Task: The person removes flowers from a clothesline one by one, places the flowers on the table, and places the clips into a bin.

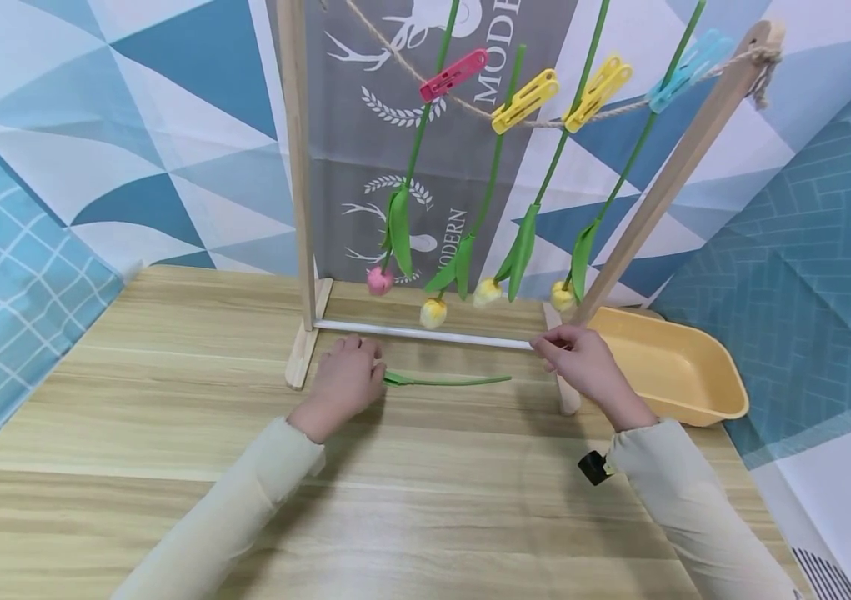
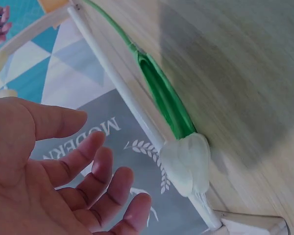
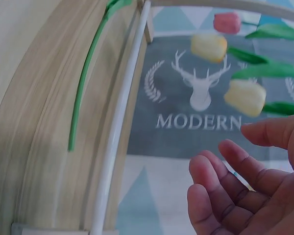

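Observation:
A white artificial tulip lies on the table, its green stem pointing right; in the head view my left hand covers its flower end. The left wrist view shows that hand with loosely bent fingers, apart from the tulip and holding nothing. My right hand hovers by the right end of the white rod, its fingers loosely curled around nothing. Above hang a pink tulip and several yellowish ones, such as the yellow tulip, head down from a rope.
Wooden posts carry the rope. A pink clothespin, a yellow clothespin and a blue clothespin clip stems to it. At the right stands a yellow-orange basin. A small black object shows beside the right sleeve.

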`<state>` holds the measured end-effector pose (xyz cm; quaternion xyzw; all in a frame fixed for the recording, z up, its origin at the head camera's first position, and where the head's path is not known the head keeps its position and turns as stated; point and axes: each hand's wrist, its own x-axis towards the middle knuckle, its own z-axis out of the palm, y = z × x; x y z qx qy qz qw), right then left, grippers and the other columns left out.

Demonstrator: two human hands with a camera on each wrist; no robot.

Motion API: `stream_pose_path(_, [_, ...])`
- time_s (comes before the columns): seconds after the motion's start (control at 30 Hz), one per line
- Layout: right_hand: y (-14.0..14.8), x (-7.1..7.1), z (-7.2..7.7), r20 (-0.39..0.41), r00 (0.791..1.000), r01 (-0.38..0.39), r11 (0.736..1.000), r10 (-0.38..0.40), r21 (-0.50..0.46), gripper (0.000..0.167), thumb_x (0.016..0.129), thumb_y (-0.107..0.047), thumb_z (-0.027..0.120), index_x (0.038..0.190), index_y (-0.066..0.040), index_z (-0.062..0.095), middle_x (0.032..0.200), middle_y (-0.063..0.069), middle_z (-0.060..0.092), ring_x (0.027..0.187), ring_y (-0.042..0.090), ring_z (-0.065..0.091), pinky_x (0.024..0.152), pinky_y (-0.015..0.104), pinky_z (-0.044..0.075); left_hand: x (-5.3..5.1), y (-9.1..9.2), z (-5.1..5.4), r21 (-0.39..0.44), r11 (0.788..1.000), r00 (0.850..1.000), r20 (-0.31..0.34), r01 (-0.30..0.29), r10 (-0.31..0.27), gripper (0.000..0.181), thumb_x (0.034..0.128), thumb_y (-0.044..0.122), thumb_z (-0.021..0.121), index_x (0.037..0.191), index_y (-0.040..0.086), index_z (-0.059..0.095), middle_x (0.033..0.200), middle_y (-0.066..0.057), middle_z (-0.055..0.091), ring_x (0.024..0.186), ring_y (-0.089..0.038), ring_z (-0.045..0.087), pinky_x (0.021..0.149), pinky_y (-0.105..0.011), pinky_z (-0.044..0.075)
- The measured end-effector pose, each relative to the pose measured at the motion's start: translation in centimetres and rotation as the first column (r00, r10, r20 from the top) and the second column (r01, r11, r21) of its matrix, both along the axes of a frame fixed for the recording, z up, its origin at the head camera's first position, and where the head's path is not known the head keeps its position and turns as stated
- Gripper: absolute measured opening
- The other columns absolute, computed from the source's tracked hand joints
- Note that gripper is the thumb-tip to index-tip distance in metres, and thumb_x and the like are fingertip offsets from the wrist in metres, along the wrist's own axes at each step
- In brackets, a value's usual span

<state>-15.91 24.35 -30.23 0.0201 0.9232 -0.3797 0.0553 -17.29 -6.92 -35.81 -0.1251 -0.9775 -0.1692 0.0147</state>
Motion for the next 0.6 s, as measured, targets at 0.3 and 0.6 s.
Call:
stream_pose_path(0.3, [-1.9, 1.0, 1.1, -0.082, 0.994, -0.071, 0.997, 0.072, 0.019, 0.029, 0.092, -0.033, 0.058, 0.108, -0.009, 0.065, 0.095, 0.009, 0.065, 0.075, 0.017, 0.060, 0.068, 0.029, 0.047, 0.1, -1.6, 0.8, 0.096, 0.995, 0.999, -0.038, -0.023, 0.027, 0.023, 0.0931, 0.024, 0.052, 0.103, 0.004, 0.059, 0.103, -0.016, 0.058, 0.094, -0.033, 0.056, 0.072, -0.048, 0.046])
stream_pose_path(0.6, [-3.3, 1.0, 3.2, -0.093, 0.990, -0.114, 0.990, 0.106, -0.085, 0.032, 0.093, -0.033, 0.056, 0.111, -0.008, 0.063, 0.104, 0.011, 0.064, 0.082, 0.019, 0.065, 0.073, 0.027, 0.053, -0.6, -3.2, 3.3, 0.252, 0.968, 0.985, -0.166, 0.006, 0.037, 0.023, 0.0910, 0.018, 0.051, 0.100, -0.001, 0.061, 0.096, -0.018, 0.060, 0.091, -0.031, 0.055, 0.076, -0.047, 0.044])
